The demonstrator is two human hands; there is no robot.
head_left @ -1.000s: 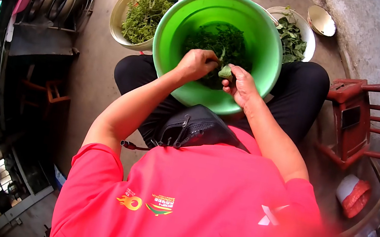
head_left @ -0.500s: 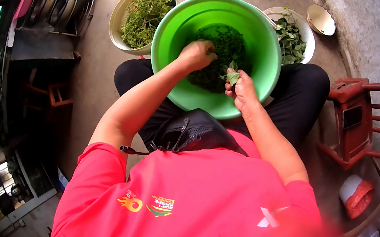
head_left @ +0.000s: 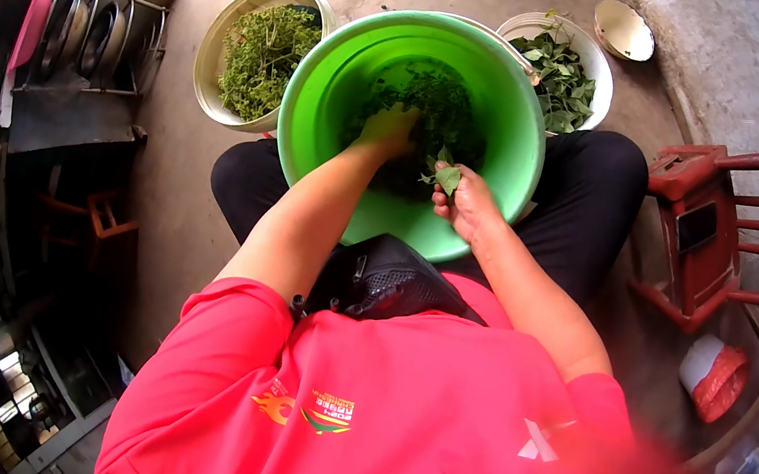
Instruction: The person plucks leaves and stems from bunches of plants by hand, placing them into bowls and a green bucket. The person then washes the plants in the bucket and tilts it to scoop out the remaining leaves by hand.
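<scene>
Right hand (head_left: 468, 204) pinching leafy sprig (head_left: 446, 178) between thumb and fingers, just inside near rim of green bucket (head_left: 360, 224). Left hand (head_left: 389, 130) deeper in bucket, at dark greens (head_left: 435, 95); finger closure can't be told. Sprig lies to right of left hand, apart from it. Beyond left hand, to left: tub of feathery greens (head_left: 268, 60). Beyond right hand: white bucket of broad leaves (head_left: 554, 80).
</scene>
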